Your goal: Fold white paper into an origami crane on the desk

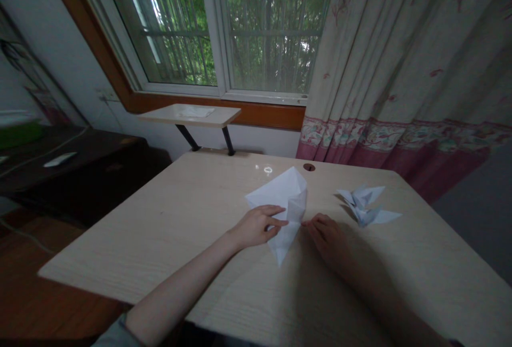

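A partly folded sheet of white paper lies on the desk in front of me, one pointed end toward me and creases on its right half. My left hand rests on its lower left part, fingers stretched out and apart, holding it down. At the right edge of the sheet, my right hand has its fingers drawn together in a pinch on the paper. Two folded white paper cranes sit close together to the right of the sheet.
The pale wooden desk has a raised small shelf at its back left, with white paper on it. A round cable hole lies near the back edge. Beyond are a window and a floral curtain. A dark table stands left.
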`<state>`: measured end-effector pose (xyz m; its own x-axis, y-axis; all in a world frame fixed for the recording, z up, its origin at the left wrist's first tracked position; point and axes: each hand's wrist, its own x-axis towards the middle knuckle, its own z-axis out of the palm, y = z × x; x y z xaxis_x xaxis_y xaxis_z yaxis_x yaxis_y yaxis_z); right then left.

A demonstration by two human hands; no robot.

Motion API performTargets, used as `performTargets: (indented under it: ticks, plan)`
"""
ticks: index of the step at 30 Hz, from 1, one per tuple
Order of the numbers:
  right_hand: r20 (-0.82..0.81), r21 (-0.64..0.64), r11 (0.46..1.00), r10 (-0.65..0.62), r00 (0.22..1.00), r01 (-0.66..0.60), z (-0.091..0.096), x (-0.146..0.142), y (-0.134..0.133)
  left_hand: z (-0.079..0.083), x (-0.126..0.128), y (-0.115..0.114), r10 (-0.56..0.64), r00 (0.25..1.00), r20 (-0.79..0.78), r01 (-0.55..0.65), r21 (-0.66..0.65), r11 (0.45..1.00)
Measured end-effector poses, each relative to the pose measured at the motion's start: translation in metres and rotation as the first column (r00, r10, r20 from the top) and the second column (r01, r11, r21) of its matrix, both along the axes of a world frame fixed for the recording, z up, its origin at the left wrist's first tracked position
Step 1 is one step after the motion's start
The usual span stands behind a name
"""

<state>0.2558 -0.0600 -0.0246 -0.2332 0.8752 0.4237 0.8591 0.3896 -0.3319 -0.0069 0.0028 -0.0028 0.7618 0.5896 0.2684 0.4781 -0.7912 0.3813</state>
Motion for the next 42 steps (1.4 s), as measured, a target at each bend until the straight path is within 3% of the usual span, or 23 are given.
performTargets:
  ticks: [12, 21, 29, 38, 42]
  plan:
    - [0.094, 0.053, 0.999, -0.007, 0.996, 0.002, -0.006, 0.0, 0.001, -0.001, 0.0, -0.001, 0.0, 1.0, -0.007, 0.0, -0.009, 1.0]
    - [0.016, 0.166, 0.98, 0.11, 0.994, -0.111, 0.017, -0.006, -0.006, -0.001, 0.001, 0.0, -0.034, 0.999, 0.041, 0.031, 0.076, 0.997]
    - [-0.03, 0.341, 0.923, 0.2, 0.979, -0.178, 0.016, -0.01, -0.009, 0.002, 0.002, -0.001, -0.069, 0.987, 0.148, 0.05, 0.13, 0.99]
    - [0.015, 0.421, 0.893, 0.171, 0.985, -0.161, 0.019, -0.008, -0.006, 0.007, 0.002, -0.005, -0.102, 0.961, 0.257, 0.069, 0.133, 0.989]
    - [0.039, 0.421, 0.896, 0.134, 0.99, -0.138, 0.018, -0.008, -0.006, 0.007, 0.003, -0.006, -0.057, 0.963, 0.264, 0.029, 0.109, 0.994]
